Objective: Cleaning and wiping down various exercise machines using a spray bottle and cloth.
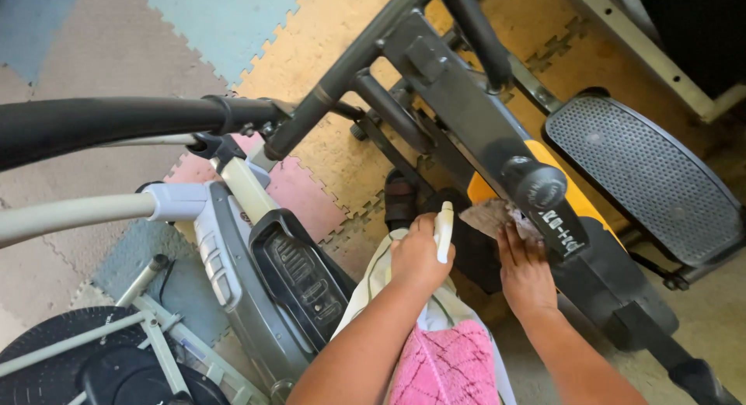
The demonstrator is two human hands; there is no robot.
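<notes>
Down at about 5 o'clock from the middle, both hands are working right up against the black and orange frame of an exercise machine [497, 141]. Left hand [416, 257] has its grip clenched around a small white plastic bottle [444, 230], which stands roughly upright and pokes out above the fingers. Right hand [524, 269] is flat, grip released, fingers spread and pressing a crumpled greyish cloth [489, 215] against the frame, just under the round black knob [538, 186] at about 1 o'clock from the hand.

Stuff crowding around: a big textured black foot pedal [645, 172] sits out at 3 o'clock, well apart from the hands. At 9 o'clock there's a second machine, grey with a black ribbed pedal [299, 277], and its long black padded handlebar [116, 121] cuts across the top left. A foot in a black sandal [400, 201] is on the floor just above the left hand. Coloured foam puzzle mats [225, 17] cover the floor. Pink patterned fabric [447, 366] hangs at 6 o'clock between the forearms.
</notes>
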